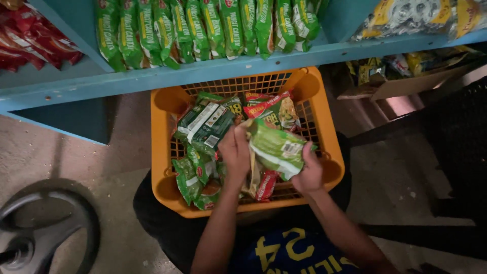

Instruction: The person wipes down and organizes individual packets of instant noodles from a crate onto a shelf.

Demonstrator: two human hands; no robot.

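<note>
An orange plastic basket [161,152] rests on my lap, holding several green and red snack packets. My left hand [235,152] grips the upper left end of a green packet [276,147] that lies tilted over the basket. My right hand [309,172] holds the same packet at its lower right end. More green packets [203,124] lie in the basket just left of my left hand, and a red and green one [271,109] lies behind.
A blue shelf [152,76] runs above the basket, with a row of green packets [203,28] standing on it, red packets [30,43] at far left and yellow ones [406,15] at right. A round black stand [40,228] sits on the floor, lower left. Cardboard boxes [401,81] are at right.
</note>
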